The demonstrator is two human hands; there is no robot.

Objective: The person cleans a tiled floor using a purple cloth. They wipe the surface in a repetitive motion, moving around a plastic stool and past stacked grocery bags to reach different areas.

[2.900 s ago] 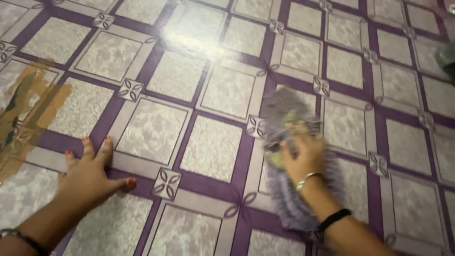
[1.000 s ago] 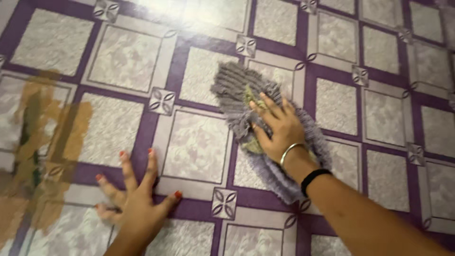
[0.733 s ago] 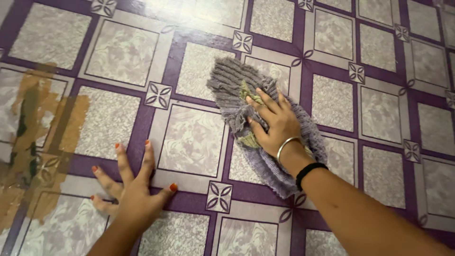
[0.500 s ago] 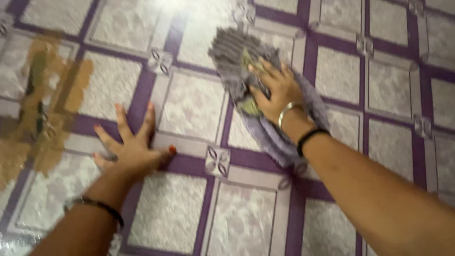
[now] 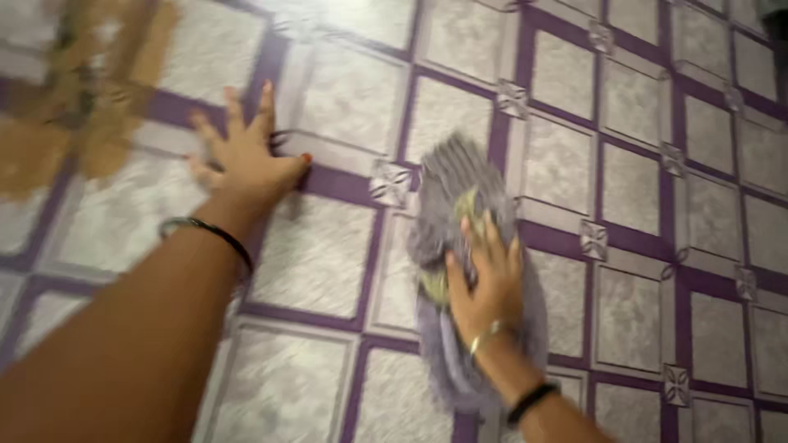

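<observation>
The patterned floor covering of pale grey marbled squares framed by purple bands (image 5: 640, 180) is filling the whole view, with small flower-motif squares sitting at the crossings of the bands. Its surface is catching a faint sheen at the top edge.

A worn brown patch (image 5: 78, 98), where the printed surface is missing, is showing at the upper left corner; the picture is blurred there and its edges are not reading cleanly.

A shaggy grey-lilac cleaning cloth with a yellowish centre (image 5: 460, 189) is lying flat on the floor, right of centre, stretching from a purple band down towards the lower edge of the view. It is lying well apart from the brown patch.

The left forearm is crossing the lower left of the view, wearing a thin dark band and a metal bangle at the wrist.

The left hand (image 5: 246, 156) is resting palm down on the floor with its fingers spread wide, gripping nothing. It is sitting between the brown patch and the cloth, touching neither.

The right hand (image 5: 484, 283) is pressing flat on the middle of the cloth, fingers extended and slightly apart, bearing down on the fabric rather than clutching it. A metal bangle and a black band are circling that wrist.
</observation>
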